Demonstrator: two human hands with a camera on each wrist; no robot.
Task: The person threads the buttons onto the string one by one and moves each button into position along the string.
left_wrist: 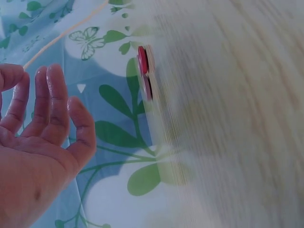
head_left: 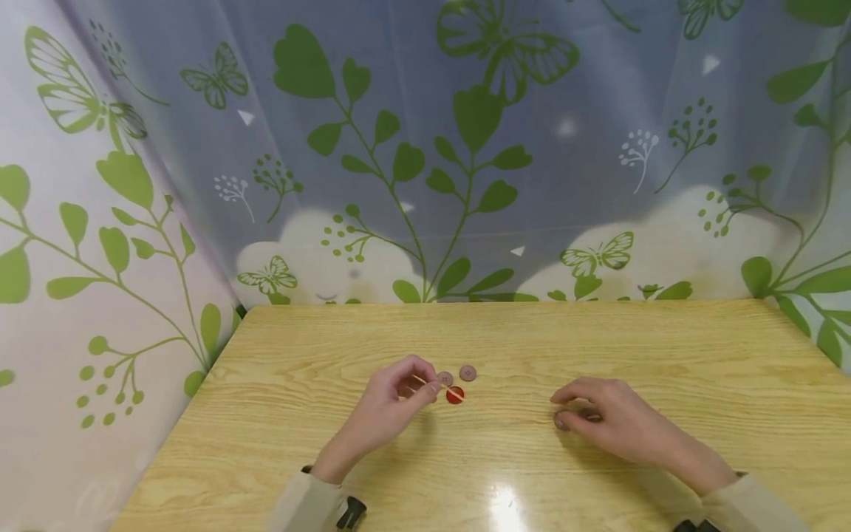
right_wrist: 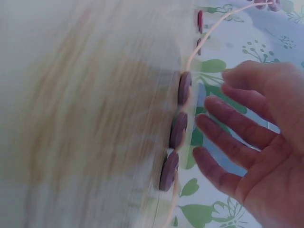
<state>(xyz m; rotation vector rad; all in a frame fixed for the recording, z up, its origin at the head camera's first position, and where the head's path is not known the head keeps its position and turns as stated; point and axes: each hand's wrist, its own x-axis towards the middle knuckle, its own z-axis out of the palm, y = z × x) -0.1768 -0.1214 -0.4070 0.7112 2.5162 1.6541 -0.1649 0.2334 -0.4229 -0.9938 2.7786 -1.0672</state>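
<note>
Between thumb and index finger, my left hand pinches a thin pale cord whose end sticks out over a red button. Two brown buttons lie close to the red one, flat on the table. On the right, my right hand hovers over a brown button, fingers relaxed and apart from it in the right wrist view. That view shows three brown buttons in a row, threaded on the cord, which runs up toward the left hand.
The wooden table meets a printed curtain at its back edge. Another curtain hangs along the left side. Bright light reflects off the table near the front.
</note>
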